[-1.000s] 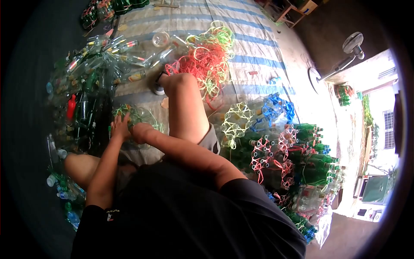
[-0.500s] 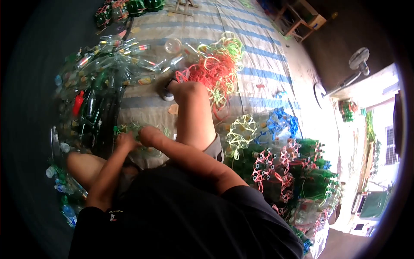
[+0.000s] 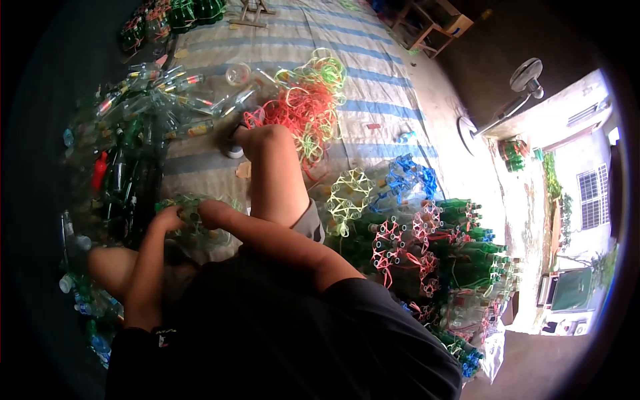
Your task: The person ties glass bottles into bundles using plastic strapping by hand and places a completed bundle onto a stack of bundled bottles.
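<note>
Between my legs lies a group of clear and green bottles [image 3: 193, 230] with light green strap around them. My left hand [image 3: 169, 218] is at the left side of this group, its fingers curled in; what they hold is too small to make out. Against the right side of the group rests my right hand [image 3: 213, 215], its fingers hidden behind the back of the hand and the wrist. Beyond my foot is a tangled heap of red and light green strap [image 3: 303, 107].
Loose bottles [image 3: 163, 93] lie at the left, a red bottle [image 3: 99, 171] among them. Strapped bottle bundles [image 3: 427, 247] stand close by my right side. A fan [image 3: 527, 75] stands at the right, and a wooden stool [image 3: 433, 27] at the back.
My left hand was spread above the bottles and has come down, its fingers now curled at their left side. My right hand stays at the bottles. The view has shifted slightly.
</note>
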`<state>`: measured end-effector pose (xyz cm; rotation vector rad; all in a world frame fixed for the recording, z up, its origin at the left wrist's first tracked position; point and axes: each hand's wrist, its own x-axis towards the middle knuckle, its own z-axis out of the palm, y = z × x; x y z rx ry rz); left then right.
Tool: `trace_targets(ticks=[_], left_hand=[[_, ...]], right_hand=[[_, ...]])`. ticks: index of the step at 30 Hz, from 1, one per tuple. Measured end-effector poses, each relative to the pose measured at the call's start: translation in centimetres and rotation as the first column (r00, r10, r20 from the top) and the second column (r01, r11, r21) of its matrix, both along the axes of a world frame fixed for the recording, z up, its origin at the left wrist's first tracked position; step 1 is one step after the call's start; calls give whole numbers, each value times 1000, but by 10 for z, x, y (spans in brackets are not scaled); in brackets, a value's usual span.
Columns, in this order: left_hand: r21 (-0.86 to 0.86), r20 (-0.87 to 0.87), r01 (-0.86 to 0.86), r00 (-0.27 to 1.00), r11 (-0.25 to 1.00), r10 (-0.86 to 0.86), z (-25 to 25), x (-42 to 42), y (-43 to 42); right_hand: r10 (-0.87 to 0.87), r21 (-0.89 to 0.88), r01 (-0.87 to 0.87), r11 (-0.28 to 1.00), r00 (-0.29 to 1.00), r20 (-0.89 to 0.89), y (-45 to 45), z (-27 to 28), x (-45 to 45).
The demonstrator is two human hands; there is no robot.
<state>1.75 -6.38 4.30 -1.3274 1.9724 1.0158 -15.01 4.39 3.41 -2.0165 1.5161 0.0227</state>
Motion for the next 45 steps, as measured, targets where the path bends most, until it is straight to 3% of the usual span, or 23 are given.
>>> trace_targets(ticks=[1, 3, 4, 8, 10, 12, 13, 14, 17, 19, 21, 25, 30, 32, 34, 35, 37, 39, 41, 43, 45], left_hand=[[-8, -1, -5, 1000, 1000, 5, -12, 7, -4], [-248, -80, 131, 985, 960, -155, -51, 24, -12], [-309, -34, 147, 986, 940, -165, -41, 21, -5], [-480, -207, 6, 971, 877, -121, -68, 24, 0], [-450, -139, 11, 987, 893, -83, -14, 5, 15], [-518, -197, 37, 967, 854, -161, -28, 4, 10], [-523, -175, 68, 967, 850, -185, -5, -4, 15], [-513, -221, 50, 957, 857, -188, 13, -8, 19], [-541, -235, 88, 939, 837, -250, 8, -14, 14], [-576, -298, 16, 927, 818, -228, -7, -16, 9], [-616, -366, -1, 886, 788, -286, -20, -17, -7], [-559, -442, -34, 858, 828, -263, -23, -16, -17], [-510, -589, -249, 799, 823, -124, -72, -10, -42], [-486, -630, -337, 774, 806, -56, -66, -6, -47], [-508, -473, -343, 878, 790, 77, -52, -2, -49], [-509, -474, -351, 876, 786, 84, -39, -4, -45], [-427, -322, -425, 896, 798, 306, -18, -8, -34], [-477, -372, -436, 887, 763, 274, -60, -1, -38], [-422, -273, -395, 914, 816, 301, -60, -2, -25], [-446, -287, -391, 915, 805, 285, -60, -3, -18], [-444, -352, -425, 892, 788, 283, -60, -4, -16]], right_hand=[[-6, 12, 6, 1000, 1000, 5, 1, 2, -1], [-71, 6, 71, 997, 997, 33, 7, 10, 0], [-138, 11, 137, 990, 988, 63, 9, 13, 1], [-240, -48, 242, 969, 969, 56, 2, 6, 11], [-240, -55, 243, 968, 969, 53, -1, 10, 9], [-195, -41, 198, 979, 979, 60, -7, -28, 6], [-268, 12, 268, 963, 959, 93, 1, -2, 4], [-251, -59, 257, 965, 963, 97, 3, -2, 2], [-284, -62, 291, 955, 953, 101, 0, -7, -1], [-303, -67, 308, 949, 950, 77, -1, -12, 1], [-373, -160, 387, 908, 921, 110, -2, -14, 4], [-333, -108, 355, 929, 925, 180, -8, -20, 2], [-380, 14, 382, 924, 913, 150, -13, 11, -2], [-373, 14, 375, 927, 915, 155, -16, 11, -3], [-386, 48, 384, 922, 909, 154, -19, 14, -4], [-377, 45, 374, 926, 913, 154, -21, 12, -4], [-395, -130, 423, 897, 898, 197, -22, 6, -3], [-369, -185, 412, 892, 901, 229, -23, -3, -3], [-345, -238, 406, 882, 902, 259, -26, -3, -4], [-356, -167, 447, 879, 847, 396, -27, 1, -8], [-342, -167, 440, 883, 843, 415, -30, 13, -16]])
